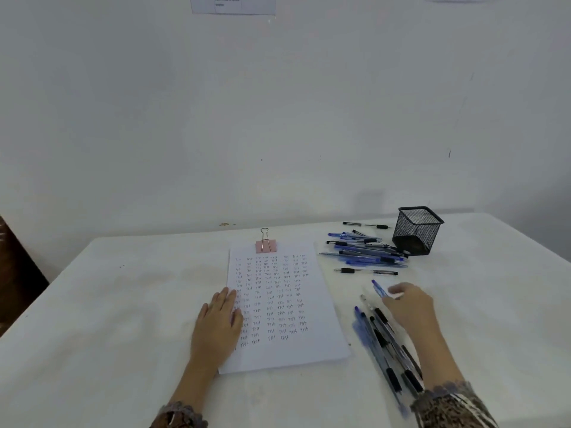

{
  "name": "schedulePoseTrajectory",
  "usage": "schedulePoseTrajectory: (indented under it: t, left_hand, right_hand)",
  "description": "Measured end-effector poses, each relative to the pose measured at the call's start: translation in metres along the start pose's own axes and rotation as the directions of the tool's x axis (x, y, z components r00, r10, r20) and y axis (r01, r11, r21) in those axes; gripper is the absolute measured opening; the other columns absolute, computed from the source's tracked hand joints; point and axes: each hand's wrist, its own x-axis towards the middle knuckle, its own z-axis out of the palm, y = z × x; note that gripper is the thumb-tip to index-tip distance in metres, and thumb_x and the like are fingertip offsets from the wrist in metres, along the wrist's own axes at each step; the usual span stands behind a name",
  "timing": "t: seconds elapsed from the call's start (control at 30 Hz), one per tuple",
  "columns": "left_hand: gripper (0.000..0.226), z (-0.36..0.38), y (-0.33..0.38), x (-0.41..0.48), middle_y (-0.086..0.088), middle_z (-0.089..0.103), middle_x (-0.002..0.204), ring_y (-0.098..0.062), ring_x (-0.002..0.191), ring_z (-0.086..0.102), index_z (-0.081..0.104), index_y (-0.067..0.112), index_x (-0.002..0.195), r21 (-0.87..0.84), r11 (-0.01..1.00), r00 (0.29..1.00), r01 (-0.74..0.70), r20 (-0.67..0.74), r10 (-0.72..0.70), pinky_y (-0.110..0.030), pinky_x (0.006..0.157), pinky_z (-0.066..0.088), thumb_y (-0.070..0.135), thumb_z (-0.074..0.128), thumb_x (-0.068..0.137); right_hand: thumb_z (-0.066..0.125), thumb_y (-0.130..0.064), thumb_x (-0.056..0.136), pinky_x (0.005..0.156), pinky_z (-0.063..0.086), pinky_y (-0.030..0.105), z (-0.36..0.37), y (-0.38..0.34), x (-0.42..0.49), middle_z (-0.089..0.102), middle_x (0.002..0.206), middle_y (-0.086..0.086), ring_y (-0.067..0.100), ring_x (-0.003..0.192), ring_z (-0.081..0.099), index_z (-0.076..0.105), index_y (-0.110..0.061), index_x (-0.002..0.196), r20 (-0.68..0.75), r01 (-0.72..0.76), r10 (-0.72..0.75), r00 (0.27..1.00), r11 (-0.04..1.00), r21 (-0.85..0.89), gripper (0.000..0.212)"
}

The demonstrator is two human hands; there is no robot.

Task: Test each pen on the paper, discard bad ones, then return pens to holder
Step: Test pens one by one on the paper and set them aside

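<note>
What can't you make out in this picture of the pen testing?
All in the head view:
- Right hand: motion blur hides whether it grips the blue pen.
- Wall notice: cut off by the top edge, print too small.
- Paper: left-edge writing covered by the left hand.
- Near pens: lower ends hidden under the right sleeve.
- Mesh holder: inside too dark to judge.

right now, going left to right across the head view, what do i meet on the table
left hand → paper → pen pile → holder. The right hand, holding a blue pen, overlaps these, so it is left out.
</note>
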Motion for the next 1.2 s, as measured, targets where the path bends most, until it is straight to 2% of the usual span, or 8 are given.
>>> schedulePoseTrajectory:
  t: [0.13,0.37,0.57,0.73,0.93,1.0,1.1,1.2]
  left_hand:
    - [0.049,0.000,0.000,0.000,0.002,0.015,0.154,-0.012,0.142,0.011,0.021,0.019,0.145,-0.009,1.000,1.000,-0.008,-0.015,0.007,-0.030,0.116,0.005,0.027,0.029,0.098]
    - [0.048,-0.001,0.000,0.000,0.001,0.017,0.154,-0.013,0.142,0.013,0.023,0.018,0.145,0.007,1.000,1.000,-0.013,-0.022,0.013,-0.030,0.116,0.007,0.027,0.030,0.098]
    - [0.048,-0.001,0.001,-0.002,0.002,0.016,0.154,-0.013,0.142,0.012,0.022,0.019,0.145,0.000,1.000,1.000,-0.013,-0.019,0.013,-0.029,0.115,0.005,0.026,0.030,0.098]
    - [0.048,-0.001,0.001,-0.002,0.002,0.017,0.154,-0.012,0.142,0.013,0.023,0.019,0.145,-0.005,1.000,1.000,-0.010,-0.022,0.010,-0.030,0.115,0.005,0.026,0.030,0.098]
    - [0.050,0.000,0.001,-0.001,0.003,0.016,0.154,-0.012,0.142,0.012,0.022,0.020,0.145,-0.003,1.000,1.000,-0.004,-0.022,0.004,-0.029,0.115,0.005,0.033,0.026,0.097]
    - [0.050,0.000,0.001,-0.001,0.003,0.015,0.154,-0.012,0.142,0.011,0.021,0.020,0.146,0.021,1.000,1.000,-0.001,-0.010,0.002,-0.029,0.115,0.004,0.032,0.024,0.098]
    - [0.067,0.000,0.002,-0.001,0.003,0.015,0.154,-0.012,0.142,0.012,0.020,0.019,0.146,0.038,0.999,1.000,0.003,-0.006,-0.003,-0.029,0.115,0.004,0.041,0.010,0.084]
    - [0.074,0.002,0.001,-0.001,0.003,0.015,0.154,-0.012,0.142,0.011,0.020,0.020,0.146,0.056,0.998,1.000,0.007,-0.010,-0.007,-0.028,0.115,0.004,0.044,0.005,0.078]
  right_hand:
    - [0.049,-0.012,0.090,0.072,0.038,0.022,0.008,0.013,0.003,0.065,0.108,0.012,0.021,0.087,0.052,0.064,-0.006,0.103,0.160,-0.022,0.056,0.986,0.978,-0.207,0.020]
    - [0.049,-0.015,0.091,0.079,0.040,0.024,0.006,0.017,0.006,0.061,0.116,0.012,0.026,0.102,0.055,0.061,-0.007,0.109,0.216,0.025,0.039,0.976,0.958,-0.286,0.023]
    - [0.047,-0.015,0.091,0.091,0.044,0.034,-0.001,0.002,0.047,0.058,0.122,0.011,0.029,0.112,0.054,0.062,-0.012,0.115,0.121,0.130,-0.096,0.988,0.939,-0.318,0.028]
    - [0.037,-0.009,0.096,0.103,0.038,0.039,0.019,-0.004,0.083,0.046,0.138,0.006,0.028,0.127,0.041,0.050,-0.019,0.131,0.256,0.385,-0.296,0.920,0.805,-0.451,0.039]
    - [0.030,-0.024,0.100,0.102,0.024,0.044,0.022,0.005,0.087,0.047,0.127,0.003,0.027,0.124,0.037,0.048,-0.029,0.120,0.174,0.328,-0.299,0.938,0.613,-0.719,0.027]
    - [0.030,-0.033,0.101,0.098,0.027,0.043,0.019,0.007,0.089,0.055,0.119,-0.002,0.024,0.114,0.047,0.050,-0.034,0.115,0.173,0.399,-0.383,0.907,0.658,-0.639,0.024]
    - [0.059,-0.023,0.091,0.081,0.047,0.030,0.012,-0.005,0.085,0.067,0.101,0.006,0.021,0.090,0.061,0.064,-0.021,0.105,0.059,0.475,-0.473,0.879,0.879,-0.027,0.015]
    - [0.080,-0.006,0.070,0.046,0.048,0.019,-0.001,-0.034,0.067,0.066,0.073,0.012,0.010,0.051,0.058,0.064,-0.012,0.081,-0.061,0.347,-0.369,0.928,0.791,0.504,0.021]
